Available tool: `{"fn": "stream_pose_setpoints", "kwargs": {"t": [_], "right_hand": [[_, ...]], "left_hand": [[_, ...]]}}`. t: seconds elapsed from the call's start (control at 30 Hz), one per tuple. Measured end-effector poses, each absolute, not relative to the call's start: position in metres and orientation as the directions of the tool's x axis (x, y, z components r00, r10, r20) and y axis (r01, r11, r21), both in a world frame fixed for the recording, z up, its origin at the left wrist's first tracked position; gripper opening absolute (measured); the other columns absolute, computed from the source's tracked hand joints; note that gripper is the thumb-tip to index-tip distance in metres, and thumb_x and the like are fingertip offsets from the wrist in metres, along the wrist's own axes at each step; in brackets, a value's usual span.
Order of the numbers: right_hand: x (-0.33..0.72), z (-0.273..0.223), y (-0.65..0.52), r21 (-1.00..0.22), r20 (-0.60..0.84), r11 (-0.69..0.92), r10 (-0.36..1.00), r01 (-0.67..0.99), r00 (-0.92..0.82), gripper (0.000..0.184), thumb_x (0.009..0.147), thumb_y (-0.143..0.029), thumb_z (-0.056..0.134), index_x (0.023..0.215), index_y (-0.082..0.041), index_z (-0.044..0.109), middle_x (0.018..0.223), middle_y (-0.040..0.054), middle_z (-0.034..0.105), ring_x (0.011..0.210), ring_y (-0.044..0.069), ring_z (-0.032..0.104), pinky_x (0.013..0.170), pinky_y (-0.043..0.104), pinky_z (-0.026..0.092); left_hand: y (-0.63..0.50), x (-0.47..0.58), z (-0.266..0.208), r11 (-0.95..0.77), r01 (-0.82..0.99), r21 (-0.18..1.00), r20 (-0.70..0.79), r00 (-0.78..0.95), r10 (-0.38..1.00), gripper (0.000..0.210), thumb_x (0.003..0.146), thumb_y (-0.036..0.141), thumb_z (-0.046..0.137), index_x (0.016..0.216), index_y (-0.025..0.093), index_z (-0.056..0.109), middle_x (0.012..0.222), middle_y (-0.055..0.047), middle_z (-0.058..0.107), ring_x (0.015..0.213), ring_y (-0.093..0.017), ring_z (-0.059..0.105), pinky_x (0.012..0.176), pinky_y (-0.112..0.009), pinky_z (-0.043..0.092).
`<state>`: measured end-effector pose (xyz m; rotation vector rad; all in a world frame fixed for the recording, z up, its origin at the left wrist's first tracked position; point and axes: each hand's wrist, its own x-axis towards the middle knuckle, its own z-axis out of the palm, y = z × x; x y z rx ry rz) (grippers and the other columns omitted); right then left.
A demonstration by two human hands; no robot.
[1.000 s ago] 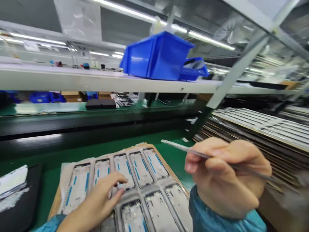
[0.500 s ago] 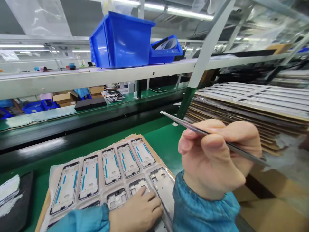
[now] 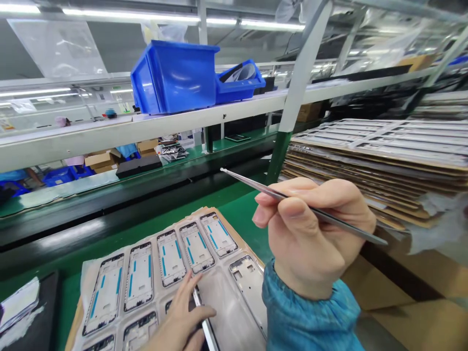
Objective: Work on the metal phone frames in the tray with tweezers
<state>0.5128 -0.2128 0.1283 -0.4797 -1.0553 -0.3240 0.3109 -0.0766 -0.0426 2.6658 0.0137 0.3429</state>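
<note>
My right hand (image 3: 314, 229) is raised over the tray's right side, its fingers closed around metal tweezers (image 3: 252, 183). A tiny whitish bit shows at the tweezer tip; I cannot tell what it is. Below, my left hand (image 3: 179, 312) grips a phone frame (image 3: 209, 334) tipped up on its edge, partly hidden by the fingers. More phone frames lie in the moulded clear tray (image 3: 215, 287), and the back row, such as one frame (image 3: 171, 258), carries blue strips. A frame without strips (image 3: 248, 285) lies at the tray's right.
Tall stacks of loaded trays (image 3: 365, 180) stand to the right, above cardboard boxes (image 3: 420, 282). A black tray with papers (image 3: 47, 297) lies at left. Blue bins (image 3: 183, 78) sit on the shelf above the green bench, beside a slanted post (image 3: 292, 97).
My left hand has gone from resting on the tray to holding a frame tilted up out of its pocket. My right hand, still with the tweezers, appears slightly further left.
</note>
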Motion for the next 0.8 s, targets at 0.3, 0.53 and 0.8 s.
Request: {"fn": "stream_pose_setpoints", "kwargs": {"t": [0.3,0.53,0.8], "right_hand": [[0.492,0.133,-0.203,-0.305,0.849,0.815,-0.002,0.493,0.529,0.013,0.083,-0.025,0.084,0.082,-0.026,0.071,0.071,-0.0022,0.072,0.063,0.017,0.068,0.052,0.031,0.055],[0.486,0.124,-0.189,-0.322,0.899,0.835,0.122,0.445,0.421,0.008,0.087,-0.017,0.079,0.087,-0.022,0.073,0.08,0.0011,0.075,0.065,0.016,0.068,0.054,0.029,0.057],[0.452,0.116,-0.143,-0.363,0.924,0.85,0.38,0.381,0.033,0.029,0.088,-0.002,0.07,0.104,-0.026,0.069,0.087,0.0013,0.076,0.073,0.017,0.074,0.064,0.027,0.063]], "left_hand": [[-0.094,0.331,-0.077,-0.175,0.131,0.976,0.045,0.665,0.745,0.032,0.084,0.021,0.06,0.115,0.023,0.052,0.14,-0.015,0.058,0.14,-0.029,0.046,0.117,-0.047,0.032],[-0.069,0.316,-0.001,0.339,-0.19,0.921,-0.145,0.642,0.753,0.052,0.077,0.036,0.078,0.12,0.02,0.054,0.072,0.001,0.07,0.07,-0.019,0.068,0.071,-0.028,0.051],[-0.043,0.272,0.08,0.205,-0.42,0.884,0.036,0.499,0.866,0.07,0.059,0.052,0.093,0.112,0.017,0.064,0.061,-0.001,0.069,0.06,-0.018,0.066,0.062,-0.026,0.049]]}}
